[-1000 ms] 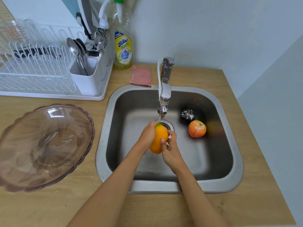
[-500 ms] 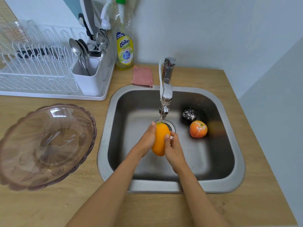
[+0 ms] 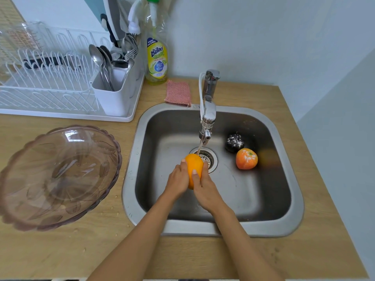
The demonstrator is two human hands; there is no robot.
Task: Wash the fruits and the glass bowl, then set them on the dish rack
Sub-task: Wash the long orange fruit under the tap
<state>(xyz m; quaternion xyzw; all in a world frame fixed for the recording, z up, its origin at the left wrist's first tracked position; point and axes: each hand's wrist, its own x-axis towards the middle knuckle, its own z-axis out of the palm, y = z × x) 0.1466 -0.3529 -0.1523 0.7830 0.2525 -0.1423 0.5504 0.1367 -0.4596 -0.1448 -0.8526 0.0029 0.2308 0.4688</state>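
Over the steel sink [image 3: 292,220], both hands hold a yellow-orange fruit [image 3: 193,164] upright under a thin stream from the tap [image 3: 208,116]. My left hand [image 3: 177,182] grips its left side and my right hand [image 3: 205,189] grips its right side, thumb laid across the front. An orange fruit [image 3: 246,158] and a dark round fruit [image 3: 234,142], both dusted white, lie in the sink's right half. The tinted glass bowl [image 3: 30,218] stands on the counter to the left. The white dish rack [image 3: 46,86] is at the back left.
A cutlery holder [image 3: 113,98] with spoons and forks sits at the rack's right end. A dish soap bottle [image 3: 156,57] and a pink sponge cloth [image 3: 178,93] are behind the sink. Walls close in behind and to the right. Water drops dot the wooden counter [image 3: 60,250].
My right thumb has slid up across the fruit's front and the fruit has turned slightly in my hands. The other fruits and the bowl stay put.
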